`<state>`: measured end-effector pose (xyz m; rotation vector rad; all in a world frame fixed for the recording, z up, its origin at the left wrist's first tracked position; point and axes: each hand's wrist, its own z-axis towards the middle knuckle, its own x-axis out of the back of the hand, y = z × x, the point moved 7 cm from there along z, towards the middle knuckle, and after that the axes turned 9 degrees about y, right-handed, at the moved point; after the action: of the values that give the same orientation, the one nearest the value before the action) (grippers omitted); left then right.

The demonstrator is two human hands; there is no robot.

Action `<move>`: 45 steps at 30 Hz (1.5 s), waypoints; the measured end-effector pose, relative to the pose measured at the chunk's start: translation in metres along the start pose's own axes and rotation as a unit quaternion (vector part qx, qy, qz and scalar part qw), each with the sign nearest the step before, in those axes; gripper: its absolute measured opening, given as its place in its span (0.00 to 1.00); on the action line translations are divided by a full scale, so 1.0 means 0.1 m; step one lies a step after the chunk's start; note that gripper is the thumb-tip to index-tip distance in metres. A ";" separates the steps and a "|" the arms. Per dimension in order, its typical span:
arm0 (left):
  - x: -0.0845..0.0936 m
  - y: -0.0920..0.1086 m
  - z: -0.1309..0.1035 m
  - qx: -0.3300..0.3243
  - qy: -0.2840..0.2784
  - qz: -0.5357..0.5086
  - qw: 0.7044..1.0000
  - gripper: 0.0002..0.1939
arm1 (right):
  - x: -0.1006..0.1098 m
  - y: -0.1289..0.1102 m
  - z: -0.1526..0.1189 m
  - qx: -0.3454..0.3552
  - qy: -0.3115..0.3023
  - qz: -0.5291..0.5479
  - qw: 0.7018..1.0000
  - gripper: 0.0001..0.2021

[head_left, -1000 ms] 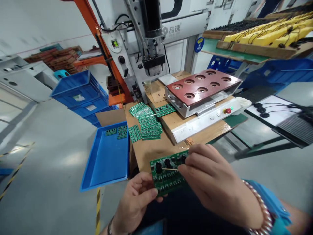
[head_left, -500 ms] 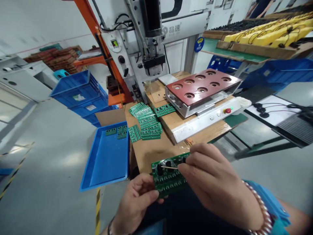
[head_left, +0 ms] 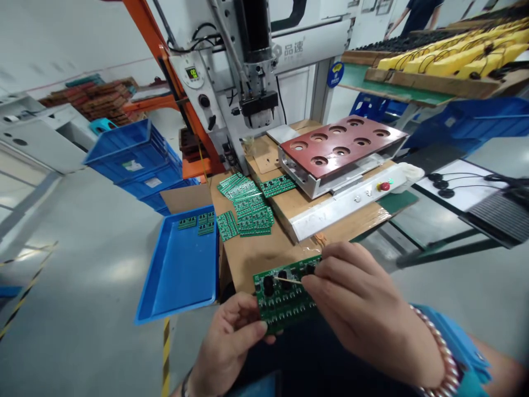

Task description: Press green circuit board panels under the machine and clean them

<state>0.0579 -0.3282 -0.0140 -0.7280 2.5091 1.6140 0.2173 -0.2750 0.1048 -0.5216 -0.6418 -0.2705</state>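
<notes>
My left hand [head_left: 231, 342] grips the lower left corner of a green circuit board [head_left: 285, 314], thumb on its face and fingers behind. The board is tilted up toward me and carries black round components and rows of small metal parts. Over its right part, my right hand [head_left: 359, 309] pinches a thin pale stick [head_left: 288, 280]. The stick's tip points left, by the black components near the board's top left. My right hand hides the board's right end.
Green boards [head_left: 248, 207] lie spread on the brown table [head_left: 248, 256]. A blue tray [head_left: 177, 270] with a few boards stands left. Behind are a machine [head_left: 259, 102] and a red fixture [head_left: 343, 140] with round holes. A person [head_left: 417, 16] stands at the back right.
The board has shifted slightly left and up, and the stick's tip has lifted a little beside the black components. More of the person in the background is visible.
</notes>
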 end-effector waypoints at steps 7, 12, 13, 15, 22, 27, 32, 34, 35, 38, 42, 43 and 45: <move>-0.01 0.01 0.00 -0.001 0.002 -0.011 1.000 0.07 | 0.00 0.00 -0.01 0.000 0.005 -0.005 1.000 0.07; -0.01 0.02 0.00 -0.001 0.008 -0.018 1.000 0.08 | -0.04 -0.03 -0.03 -0.003 -0.017 -0.001 1.000 0.07; 0.00 0.03 -0.01 0.000 0.011 -0.019 1.000 0.08 | -0.04 -0.04 -0.03 -0.005 -0.021 0.003 1.000 0.08; 0.00 0.04 -0.01 0.006 0.021 -0.019 1.000 0.08 | -0.02 -0.03 -0.03 -0.012 -0.026 0.013 1.000 0.07; 0.16 0.09 -0.04 0.002 0.109 -0.020 0.994 0.10 | 0.34 0.16 -0.05 -0.037 0.029 -0.008 0.999 0.09; 0.23 0.11 -0.05 -0.008 0.129 -0.011 0.991 0.09 | 0.35 0.27 -0.12 -0.049 0.030 -0.015 0.998 0.09; 0.21 0.14 -0.05 -0.016 0.138 0.008 0.990 0.10 | 0.23 0.27 -0.17 -0.044 0.015 0.001 0.999 0.08; 0.20 0.14 -0.05 -0.019 0.136 0.010 0.991 0.10 | 0.22 0.27 -0.15 -0.039 0.015 0.005 0.999 0.08; 0.20 0.14 -0.05 -0.019 0.136 0.010 0.990 0.10 | 0.22 0.26 -0.14 -0.037 0.017 0.006 0.999 0.08; 0.21 0.14 -0.04 -0.016 0.138 0.012 0.990 0.10 | 0.23 0.26 -0.10 -0.033 0.019 0.005 0.999 0.08; 0.20 0.13 -0.04 -0.018 0.126 0.018 0.992 0.10 | 0.23 0.27 -0.11 -0.035 0.017 0.004 0.999 0.09; 0.20 0.13 -0.04 -0.017 0.124 0.017 0.992 0.10 | 0.23 0.28 -0.11 -0.036 0.018 0.005 0.999 0.09; 0.21 0.12 -0.03 -0.014 0.126 0.014 0.992 0.10 | 0.23 0.29 -0.11 -0.039 0.017 0.005 0.999 0.09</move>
<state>0.0346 -0.3347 -0.0090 -0.9592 2.6810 1.6663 0.2521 -0.2587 0.1005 -0.5937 -0.5962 -0.2954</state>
